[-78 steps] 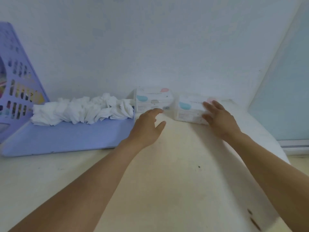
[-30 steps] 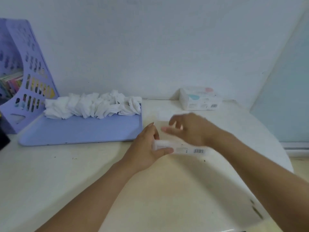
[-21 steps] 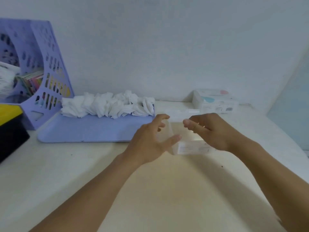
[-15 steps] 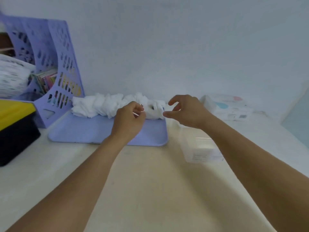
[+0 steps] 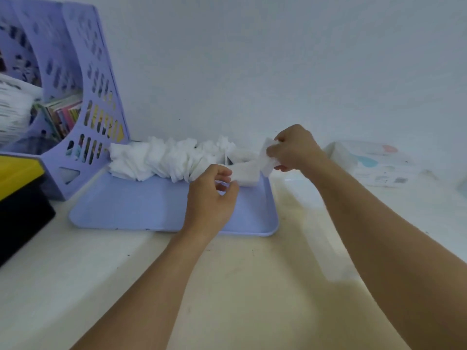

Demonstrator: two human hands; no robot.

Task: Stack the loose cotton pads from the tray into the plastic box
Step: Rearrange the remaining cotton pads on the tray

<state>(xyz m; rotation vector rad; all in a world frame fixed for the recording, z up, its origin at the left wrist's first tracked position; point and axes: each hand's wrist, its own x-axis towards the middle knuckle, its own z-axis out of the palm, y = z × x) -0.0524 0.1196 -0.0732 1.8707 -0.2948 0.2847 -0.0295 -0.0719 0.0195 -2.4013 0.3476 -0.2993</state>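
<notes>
Fingers (image 5: 274, 149) of the right hand (image 5: 294, 147) are curled and pinch a small white cotton pad (image 5: 266, 160), which we find held clear of the surface, above the far right corner of the lilac tray (image 5: 141, 205). We note the left hand (image 5: 211, 195) over the right part of the tray, its fingers curled toward the thumb; a bit of white shows between them, but we cannot tell whether they grip a pad.

We record the loose cotton pads (image 5: 161, 160) lying in a crumpled row along the far edge of the tray, from its far left corner almost to its far right corner. Near that right end, several flat pads (image 5: 245, 174) lie together just beyond the left hand.

We cannot make out the clear plastic box with any certainty; the right forearm covers the tabletop to the right of the tray, where only a faint pale edge shows.

To the right of the tray and well apart from it, against the wall, we observe a white packet (image 5: 371, 162) with blue and pink marks. To the left of the tray, touching or nearly touching its far left corner, stands a lilac perforated file rack (image 5: 83, 104) with books inside. Left of the tray and nearer to us sits a yellow and black case (image 5: 17, 195). All rest on a pale table (image 5: 240, 286).
</notes>
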